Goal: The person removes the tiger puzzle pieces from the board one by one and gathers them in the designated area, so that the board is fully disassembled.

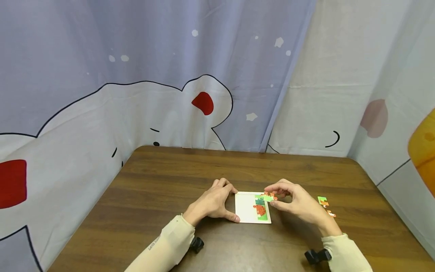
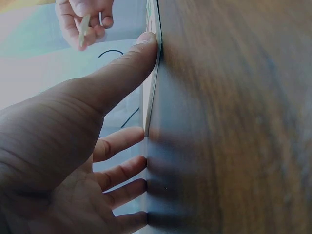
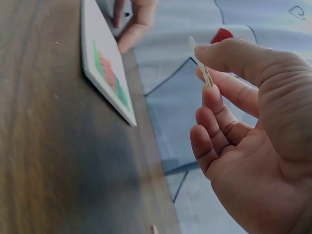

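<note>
A square white puzzle tray [image 1: 244,207] lies on the table, its left part bare. Along its right side sit joined puzzle pieces [image 1: 261,212] in green and red-orange. My left hand [image 1: 210,202] spans the tray's left side, thumb on the near corner and index finger at the far corner. In the left wrist view its other fingers [image 2: 127,170] are spread, tips at the tabletop. Between thumb and fingertips my right hand [image 1: 299,202] pinches a green and orange puzzle piece [image 1: 268,198], held over the tray's far right corner. The right wrist view shows this piece [image 3: 202,63] edge-on.
Right of my right hand, several loose puzzle pieces [image 1: 323,201] lie on the brown wooden table [image 1: 163,181]. A printed curtain [image 1: 163,113] hangs behind the table's far edge and along both sides.
</note>
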